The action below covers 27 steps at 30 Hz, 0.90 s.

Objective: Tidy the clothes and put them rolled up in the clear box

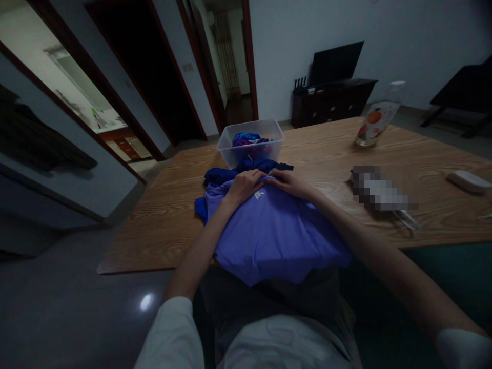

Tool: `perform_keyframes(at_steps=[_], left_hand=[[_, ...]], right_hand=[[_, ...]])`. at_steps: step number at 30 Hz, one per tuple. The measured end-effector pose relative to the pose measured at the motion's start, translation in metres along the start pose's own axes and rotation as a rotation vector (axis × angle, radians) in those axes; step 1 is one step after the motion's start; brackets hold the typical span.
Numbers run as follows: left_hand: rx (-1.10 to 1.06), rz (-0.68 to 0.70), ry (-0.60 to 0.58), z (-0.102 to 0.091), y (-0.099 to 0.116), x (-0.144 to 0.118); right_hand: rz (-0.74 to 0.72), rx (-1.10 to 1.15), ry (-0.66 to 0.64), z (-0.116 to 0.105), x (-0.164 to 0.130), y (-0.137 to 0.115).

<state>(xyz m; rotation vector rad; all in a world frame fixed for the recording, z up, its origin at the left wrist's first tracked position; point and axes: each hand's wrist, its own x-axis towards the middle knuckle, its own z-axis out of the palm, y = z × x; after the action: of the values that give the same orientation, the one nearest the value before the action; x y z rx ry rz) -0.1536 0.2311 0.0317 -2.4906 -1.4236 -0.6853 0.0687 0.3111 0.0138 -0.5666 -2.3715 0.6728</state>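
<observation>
A light purple T-shirt (274, 233) with a small white logo lies spread on the wooden table (161, 215), its lower part hanging over the near edge. My left hand (246, 185) and my right hand (290, 183) meet at the shirt's far edge near the collar, fingers curled onto the fabric. Darker blue clothes (221, 175) lie just beyond and under the shirt.
A clear plastic bin (251, 138) with blue and pink garments stands behind the shirt. A clear bottle (374, 123) with a fruit label is at the far right. A white flat object (469, 181) lies at the right edge, a blurred item (378, 190) nearer. Doorways open on the left.
</observation>
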Motion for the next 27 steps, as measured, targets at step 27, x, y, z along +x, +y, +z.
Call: perform_keyframes(at_steps=[27], left_hand=[[-0.395, -0.125, -0.025, -0.012, -0.016, -0.001]], right_hand=[[0.026, 0.026, -0.020, -0.001, 0.000, -0.007]])
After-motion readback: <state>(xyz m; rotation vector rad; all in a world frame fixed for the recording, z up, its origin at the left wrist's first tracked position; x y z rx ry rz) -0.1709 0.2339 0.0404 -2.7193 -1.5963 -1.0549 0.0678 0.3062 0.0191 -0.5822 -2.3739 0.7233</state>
